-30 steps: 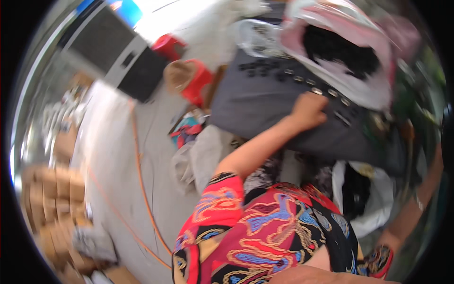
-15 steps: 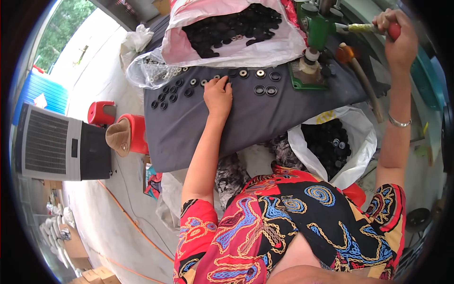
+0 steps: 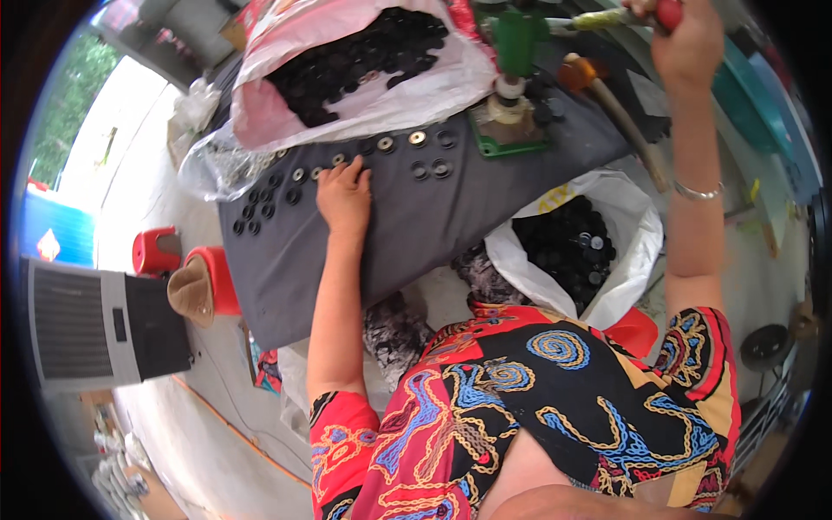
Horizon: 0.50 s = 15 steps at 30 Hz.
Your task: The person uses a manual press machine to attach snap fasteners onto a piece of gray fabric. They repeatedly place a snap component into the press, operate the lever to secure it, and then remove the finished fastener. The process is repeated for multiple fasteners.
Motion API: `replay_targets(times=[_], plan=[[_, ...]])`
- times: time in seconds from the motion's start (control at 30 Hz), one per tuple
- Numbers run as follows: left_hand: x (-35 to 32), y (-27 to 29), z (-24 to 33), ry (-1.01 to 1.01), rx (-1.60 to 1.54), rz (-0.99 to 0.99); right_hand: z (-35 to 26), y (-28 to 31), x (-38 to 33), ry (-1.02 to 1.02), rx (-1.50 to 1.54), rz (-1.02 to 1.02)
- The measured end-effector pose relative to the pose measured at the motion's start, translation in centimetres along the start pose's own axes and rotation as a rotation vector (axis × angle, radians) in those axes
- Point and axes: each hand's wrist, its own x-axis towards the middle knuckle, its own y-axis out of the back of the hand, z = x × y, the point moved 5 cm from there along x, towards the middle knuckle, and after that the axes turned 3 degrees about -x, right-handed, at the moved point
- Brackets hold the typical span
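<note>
Small round black and silver metal buttons [image 3: 379, 146] lie scattered on the grey cloth-covered table [image 3: 416, 225], several right at my left fingertips. My left hand [image 3: 344, 196] rests flat there, fingers loosely spread, gripping nothing. My right hand [image 3: 689, 39] is wrapped tight around the red-tipped lever handle [image 3: 668, 13] of the green hand press [image 3: 513, 43], beyond the buttons.
</note>
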Motion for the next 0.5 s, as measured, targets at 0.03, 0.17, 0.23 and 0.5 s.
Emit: replay_targets(times=[0.03,0.17,0.23,0.5], plan=[[-0.1,-0.1,-0.3,0.015,-0.044,0.000,-0.5,0.3,0.1,-0.004,0.016,-0.017],[-0.1,0.0,1.2,0.042,-0.209,0.066,-3.1,-6.2,-2.5,0.098,-0.322,0.006],[1.0,-0.1,5.8,0.021,-0.393,0.092,-3.3,-5.7,-2.4,0.092,-0.321,0.019],[5.0,-6.8,17.4,0.004,-0.572,-0.033,-3.6,-6.0,-2.8,0.054,-0.336,0.032]])
